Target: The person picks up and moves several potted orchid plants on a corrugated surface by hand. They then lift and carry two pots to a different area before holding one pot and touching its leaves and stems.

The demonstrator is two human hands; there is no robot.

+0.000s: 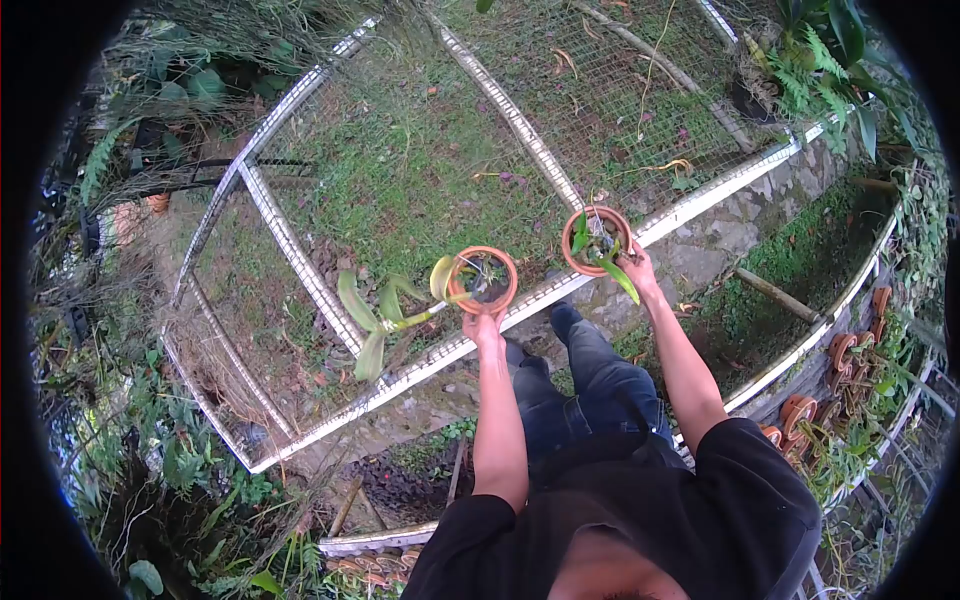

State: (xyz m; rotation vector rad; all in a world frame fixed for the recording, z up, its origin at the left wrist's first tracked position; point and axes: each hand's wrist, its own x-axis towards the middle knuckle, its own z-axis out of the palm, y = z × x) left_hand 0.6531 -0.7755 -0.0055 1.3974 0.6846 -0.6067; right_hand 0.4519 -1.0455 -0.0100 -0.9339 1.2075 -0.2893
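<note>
Gripping one clay pot per hand is the arrangement at the near rail [690, 207] of the mesh bench [640, 120]. The left hand [483, 327] is closed on the near side of the left pot [512, 283]; the right hand [640, 272] is closed on the near, right-hand side of the right pot [568, 240]. Fingers beneath both pots are hidden, so their exact placement cannot be told. The pots are apart, the left pot beside the near rail and the right pot where a crossbar [530, 135] meets it. Whether either pot bears on the bench cannot be told.

Handling, as judged: the pots should be rigid, moderately light and brittle, with a rough, dry wall that resists slipping. Hold at the wall just under the rim, or support the base. The left pot carries a long stem with broad leaves [370, 357] reaching out over the bench to the left; this overhang would pull the pot off balance, so keep the grip firm and level. The leaves are flexible and easily torn; do not lift by them. The right pot's plant is more compact, with one long leaf [620, 279] drooping over the rim beside the right hand; keep fingers clear of it.
</note>
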